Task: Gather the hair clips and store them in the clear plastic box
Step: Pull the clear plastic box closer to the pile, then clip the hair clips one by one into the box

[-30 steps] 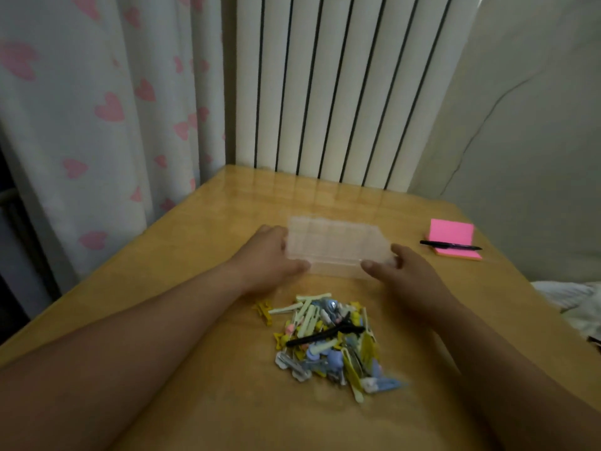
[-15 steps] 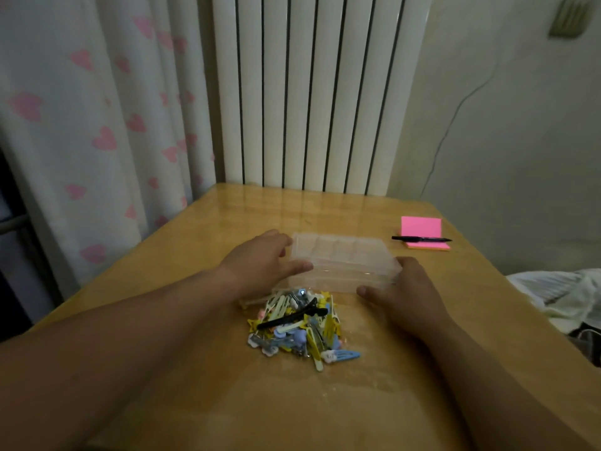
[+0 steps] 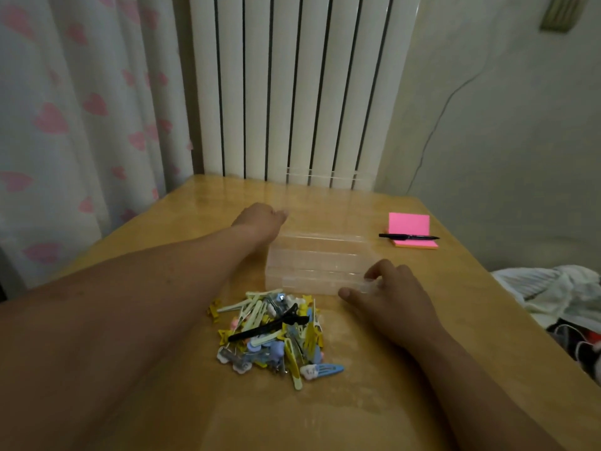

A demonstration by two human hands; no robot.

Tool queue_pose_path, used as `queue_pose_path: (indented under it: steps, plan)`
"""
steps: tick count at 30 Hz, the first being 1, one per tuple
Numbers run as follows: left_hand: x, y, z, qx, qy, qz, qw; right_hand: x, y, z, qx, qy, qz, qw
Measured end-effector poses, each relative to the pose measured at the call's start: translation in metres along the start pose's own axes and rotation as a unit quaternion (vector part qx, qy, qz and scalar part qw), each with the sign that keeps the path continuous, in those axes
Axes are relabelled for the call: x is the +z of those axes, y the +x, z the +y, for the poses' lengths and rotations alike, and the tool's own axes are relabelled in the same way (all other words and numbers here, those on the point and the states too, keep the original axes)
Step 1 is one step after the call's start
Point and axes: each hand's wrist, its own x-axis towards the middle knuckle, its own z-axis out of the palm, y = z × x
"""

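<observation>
Radiator [image 3: 302, 89] fins and a heart-print curtain [image 3: 81, 109] fill the far wall, and in front of them sits the wooden table [image 3: 195, 402] where it all happens. Big item first: the clear plastic box [image 3: 317, 265], mid-table, lid [image 3: 320, 196] swung up and back, its far edge faint against the radiator. One box, one lid. Left hand [image 3: 261, 219] is at the box's far left corner, fingers curled around the lid edge as best I can judge; the blur keeps me from calling it a firm pinch. Right hand [image 3: 388, 297] pins the near right corner, thumb low on the front wall, fingers on the rim, steadying the base.

My read: the opening step is in hand. Doing it well means keeping that right hand pressing down so the light box doesn't skid, and easing the lid fully back so it stays open.

Just near of the box, touching nothing, lies one heap of hair clips [image 3: 276, 333]: yellow, cream, blue, one long black one [image 3: 270, 325] across the top. Too tangled to count, dozens at a guess. None is in the box. Far right: one pink sticky-note pad [image 3: 411, 229], one black pen [image 3: 408, 236] across it.
</observation>
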Motion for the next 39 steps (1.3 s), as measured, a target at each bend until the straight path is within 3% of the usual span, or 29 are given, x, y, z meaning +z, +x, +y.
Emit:
queue_pose_path:
  steps: [5, 9, 12, 14, 18, 22, 24, 28, 36, 39]
  plan:
    - [0.004, 0.002, 0.0, -0.093, -0.043, -0.035, 0.994, 0.001, 0.001, -0.002, -0.007, 0.023, 0.018, 1.0]
    - [-0.01, -0.015, -0.004, -0.07, -0.06, -0.025, 0.995, -0.001, -0.003, -0.001, -0.026, 0.037, 0.074, 0.996]
    - [-0.021, -0.048, -0.021, -0.005, -0.091, 0.036, 0.995, -0.005, -0.004, -0.006, -0.071, 0.03, 0.168, 0.983]
    - [-0.027, -0.073, -0.035, 0.037, -0.119, 0.079, 0.989, -0.008, -0.007, -0.014, -0.114, 0.073, 0.186, 0.973]
    - [-0.04, -0.111, -0.047, 0.106, -0.155, 0.101, 0.977, -0.014, -0.006, -0.039, -0.203, 0.146, 0.111, 0.962]
    - [-0.034, -0.116, -0.053, 0.103, -0.193, 0.096, 0.971, -0.022, 0.006, -0.071, -0.241, 0.104, -0.053, 0.964]
    - [-0.026, -0.115, -0.059, 0.093, -0.2, 0.092, 0.971, -0.017, 0.008, -0.078, -0.242, 0.088, -0.097, 0.961]
    - [-0.021, -0.11, -0.068, 0.086, -0.21, 0.084, 0.97, -0.001, -0.001, -0.075, -0.238, 0.105, -0.076, 0.963]
    - [-0.013, -0.106, -0.064, 0.115, -0.158, 0.077, 0.978, 0.009, -0.02, -0.103, -0.317, -0.058, -0.072, 0.944]
    - [-0.013, -0.106, -0.064, 0.112, -0.16, 0.074, 0.978, 0.011, -0.022, -0.104, -0.325, -0.066, -0.066, 0.941]
